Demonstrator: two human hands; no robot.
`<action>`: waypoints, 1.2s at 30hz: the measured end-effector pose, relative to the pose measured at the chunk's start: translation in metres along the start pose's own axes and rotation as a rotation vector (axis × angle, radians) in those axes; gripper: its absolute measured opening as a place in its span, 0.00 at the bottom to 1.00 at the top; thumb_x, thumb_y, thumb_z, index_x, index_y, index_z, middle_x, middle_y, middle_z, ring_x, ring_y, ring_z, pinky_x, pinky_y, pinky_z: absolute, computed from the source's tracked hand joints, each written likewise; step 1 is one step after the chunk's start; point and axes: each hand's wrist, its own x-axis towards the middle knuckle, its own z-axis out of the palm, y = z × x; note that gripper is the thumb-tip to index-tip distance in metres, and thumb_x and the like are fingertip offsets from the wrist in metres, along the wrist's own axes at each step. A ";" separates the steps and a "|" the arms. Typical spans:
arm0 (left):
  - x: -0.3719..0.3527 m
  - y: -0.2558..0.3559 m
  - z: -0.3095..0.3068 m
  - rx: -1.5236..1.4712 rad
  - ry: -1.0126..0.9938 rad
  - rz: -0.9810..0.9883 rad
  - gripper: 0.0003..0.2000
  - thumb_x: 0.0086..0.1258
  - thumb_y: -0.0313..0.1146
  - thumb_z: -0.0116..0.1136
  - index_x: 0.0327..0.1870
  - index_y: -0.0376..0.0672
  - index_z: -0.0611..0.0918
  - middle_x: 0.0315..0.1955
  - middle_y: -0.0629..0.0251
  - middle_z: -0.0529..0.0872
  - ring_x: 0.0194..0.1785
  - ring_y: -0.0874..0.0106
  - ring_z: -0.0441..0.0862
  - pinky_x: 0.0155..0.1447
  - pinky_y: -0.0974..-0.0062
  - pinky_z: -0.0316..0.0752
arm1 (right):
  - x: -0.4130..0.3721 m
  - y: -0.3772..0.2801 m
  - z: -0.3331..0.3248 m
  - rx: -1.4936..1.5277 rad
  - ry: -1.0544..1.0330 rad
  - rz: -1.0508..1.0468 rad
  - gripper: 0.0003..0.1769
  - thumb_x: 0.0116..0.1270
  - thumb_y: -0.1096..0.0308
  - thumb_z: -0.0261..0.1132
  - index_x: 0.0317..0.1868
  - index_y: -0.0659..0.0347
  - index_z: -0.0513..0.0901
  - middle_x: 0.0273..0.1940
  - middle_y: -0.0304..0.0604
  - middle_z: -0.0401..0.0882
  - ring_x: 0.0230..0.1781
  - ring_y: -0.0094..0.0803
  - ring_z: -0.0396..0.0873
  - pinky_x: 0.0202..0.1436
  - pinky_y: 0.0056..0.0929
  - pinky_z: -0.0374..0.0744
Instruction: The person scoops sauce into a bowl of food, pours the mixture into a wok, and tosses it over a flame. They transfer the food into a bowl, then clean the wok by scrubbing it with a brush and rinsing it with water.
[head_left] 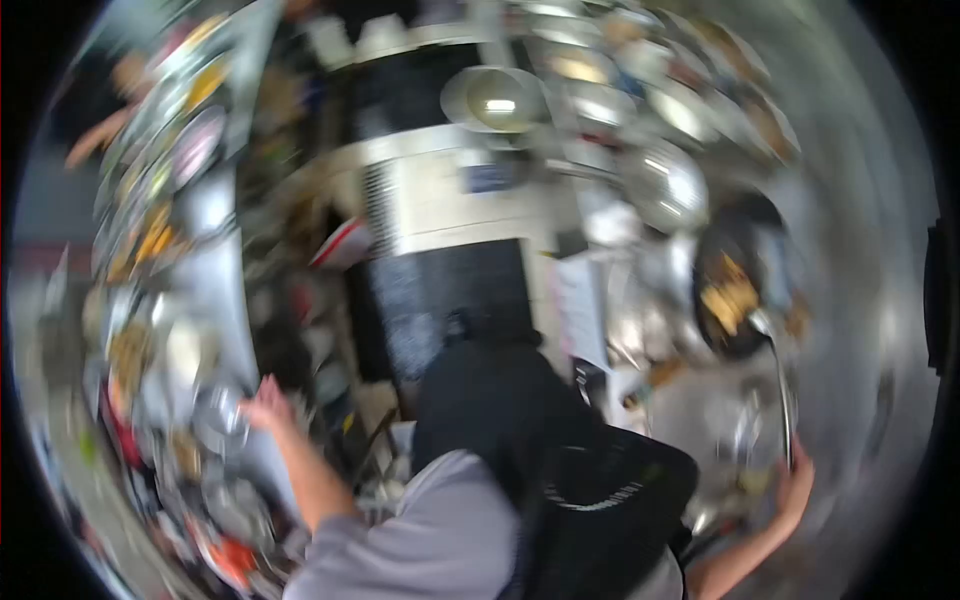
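Note:
On the right, my right hand is closed round the long handle of a ladle. The ladle's head reaches into a dark wok, beside yellow-brown food. Out to the left, my left hand grips the near rim of a small shiny metal bowl over the left counter. Motion blur hides the exact finger positions and whatever is inside the bowl.
A large round metal strainer or lid lies beyond the wok. Several bowls of ingredients line the back right. Plates and food crowd the left counter. A metal pot stands ahead, past a dark floor mat. Another person's arm shows at far left.

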 end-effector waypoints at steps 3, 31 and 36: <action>-0.051 -0.094 0.058 0.653 -0.354 0.186 0.24 0.77 0.47 0.48 0.54 0.28 0.72 0.50 0.43 0.80 0.52 0.57 0.83 0.48 0.63 0.83 | -0.024 -0.081 -0.029 0.069 -0.137 0.322 0.28 0.58 0.76 0.62 0.62 0.59 0.78 0.56 0.57 0.81 0.53 0.43 0.82 0.58 0.36 0.77; -0.551 -0.419 0.235 1.122 -1.930 -1.037 0.23 0.80 0.48 0.45 0.69 0.51 0.60 0.59 0.58 0.75 0.56 0.50 0.80 0.57 0.52 0.79 | 0.029 0.007 0.178 0.216 -0.022 0.288 0.26 0.69 0.61 0.62 0.67 0.31 0.73 0.43 0.52 0.83 0.42 0.55 0.81 0.46 0.48 0.80; -0.593 -0.441 0.215 1.396 -1.755 -1.340 0.28 0.79 0.57 0.38 0.68 0.45 0.65 0.58 0.58 0.77 0.57 0.57 0.80 0.61 0.52 0.77 | -0.001 0.007 0.208 0.309 0.148 0.459 0.27 0.68 0.64 0.64 0.68 0.41 0.73 0.44 0.57 0.84 0.42 0.58 0.82 0.46 0.49 0.81</action>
